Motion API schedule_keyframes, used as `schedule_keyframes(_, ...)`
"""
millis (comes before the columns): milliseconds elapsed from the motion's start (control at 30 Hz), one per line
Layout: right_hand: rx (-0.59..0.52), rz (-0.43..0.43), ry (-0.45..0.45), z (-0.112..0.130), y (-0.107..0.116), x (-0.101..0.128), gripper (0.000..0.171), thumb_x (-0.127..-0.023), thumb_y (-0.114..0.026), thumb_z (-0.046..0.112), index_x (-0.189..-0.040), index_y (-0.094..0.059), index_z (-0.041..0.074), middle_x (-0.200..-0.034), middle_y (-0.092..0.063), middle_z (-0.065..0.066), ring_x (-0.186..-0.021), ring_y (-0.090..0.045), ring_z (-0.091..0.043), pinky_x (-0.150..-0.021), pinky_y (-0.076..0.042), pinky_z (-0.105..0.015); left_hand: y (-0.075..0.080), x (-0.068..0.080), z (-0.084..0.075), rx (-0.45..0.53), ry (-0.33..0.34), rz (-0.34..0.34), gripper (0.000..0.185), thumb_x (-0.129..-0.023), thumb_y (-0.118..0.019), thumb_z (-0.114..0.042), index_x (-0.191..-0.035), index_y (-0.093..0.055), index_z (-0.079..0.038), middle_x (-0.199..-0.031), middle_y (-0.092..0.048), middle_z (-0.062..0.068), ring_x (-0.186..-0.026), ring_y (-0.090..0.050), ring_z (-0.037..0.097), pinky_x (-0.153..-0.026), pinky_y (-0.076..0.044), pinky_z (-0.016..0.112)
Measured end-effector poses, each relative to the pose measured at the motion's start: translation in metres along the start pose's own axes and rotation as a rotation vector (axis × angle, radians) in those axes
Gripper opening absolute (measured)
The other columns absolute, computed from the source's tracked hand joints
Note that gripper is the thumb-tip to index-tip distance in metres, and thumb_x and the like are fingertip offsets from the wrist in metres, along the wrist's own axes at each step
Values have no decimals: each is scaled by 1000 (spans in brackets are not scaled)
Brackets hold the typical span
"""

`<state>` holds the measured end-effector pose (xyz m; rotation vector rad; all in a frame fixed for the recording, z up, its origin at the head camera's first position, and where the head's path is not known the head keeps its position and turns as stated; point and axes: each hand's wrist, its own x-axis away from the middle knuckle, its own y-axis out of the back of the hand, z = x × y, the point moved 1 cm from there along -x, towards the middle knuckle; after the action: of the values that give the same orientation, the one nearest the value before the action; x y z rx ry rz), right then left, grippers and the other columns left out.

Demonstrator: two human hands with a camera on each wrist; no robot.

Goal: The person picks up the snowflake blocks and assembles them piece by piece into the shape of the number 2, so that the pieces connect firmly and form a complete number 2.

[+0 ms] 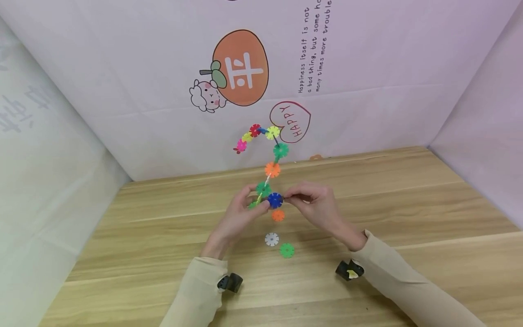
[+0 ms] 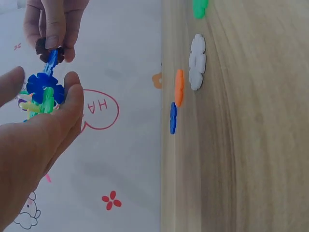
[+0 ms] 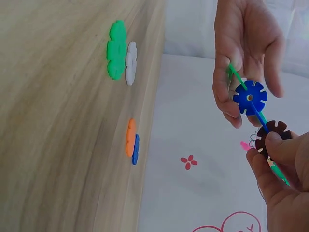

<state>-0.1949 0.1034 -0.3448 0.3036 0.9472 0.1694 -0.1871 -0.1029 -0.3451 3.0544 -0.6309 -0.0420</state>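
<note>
both hands hold a chain of snowflake discs [image 1: 272, 169] above the wooden table [image 1: 408, 204]: the left hand [image 1: 239, 213] has its fingers curled around the lower end by the blue disc [image 1: 275, 200], and the right hand [image 1: 316, 204] pinches a brown disc [image 3: 271, 137] pressed against that blue one. the chain rises and arches over in front of the backdrop. loose on the table below the hands lie an orange disc [image 1: 278, 215], a white disc [image 1: 271, 239] and a green disc [image 1: 287, 250].
</note>
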Motion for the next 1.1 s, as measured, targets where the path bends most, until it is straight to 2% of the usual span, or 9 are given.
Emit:
schedule_keyframes(300, -27, -2, -10, -1, -4, 1, 29, -66, -70, -27, -81, -71, -3, -81, -71, -12, -72, -69, -15, -60, -55, -21, 1, 1, 2, 26, -15, -21, 36, -92, -63, -5, -126, -50, -7, -117, -64, 19, -111, -61, 26, -98, -46, 45)
schedule_keyframes(467, -52, 17, -60, -1, -4, 2, 27, -69, -70, -25, -86, -71, -4, -84, -71, -15, -74, -70, -20, -61, -57, -25, 1, 2, 1, 17, -11, -41, 39, -90, -65, -5, -127, -51, -10, -116, -66, 16, -108, -63, 26, -100, -43, 48)
schedule_keyframes(633, -33, 13, -203, 0, -1, 2, 33, -74, -72, -18, -104, -66, -6, -97, -70, -19, -84, -70, -33, -70, -58, -36, 4, 1, 0, -15, 6, -101, 43, -88, -68, -8, -128, -51, -13, -116, -66, 14, -105, -64, 30, -103, -36, 55)
schedule_keyframes(767, -33, 1, -346, 1, 1, 1, 42, -77, -72, -13, -115, -56, -5, -102, -66, -20, -89, -68, -35, -74, -58, -35, 6, 0, -3, -38, 11, -145, 40, -89, -68, -11, -126, -52, -13, -117, -66, 13, -106, -64, 29, -104, -33, 58)
schedule_keyframes(933, -28, -4, -498, 3, 1, 2, 46, -76, -75, -8, -112, -47, -4, -96, -62, -19, -85, -66, -30, -74, -57, -32, 8, 0, -6, -29, 5, -180, 35, -89, -67, -9, -122, -54, -11, -113, -67, 12, -106, -64, 25, -104, -35, 56)
schedule_keyframes(1000, -15, 41, -562, 3, 0, 4, 44, -75, -78, -4, -109, -49, -3, -95, -61, -19, -84, -66, -28, -74, -57, -31, 9, 0, -6, -21, 0, -184, 35, -89, -66, -8, -122, -53, -10, -112, -67, 13, -106, -64, 24, -104, -36, 55)
schedule_keyframes(1100, -26, 189, -670, 1, -4, 11, 41, -76, -78, 1, -107, -52, 0, -98, -61, -18, -85, -65, -25, -74, -57, -30, 9, 0, -6, -12, -1, -185, 35, -90, -66, -7, -122, -53, -9, -113, -67, 13, -107, -64, 24, -104, -37, 52)
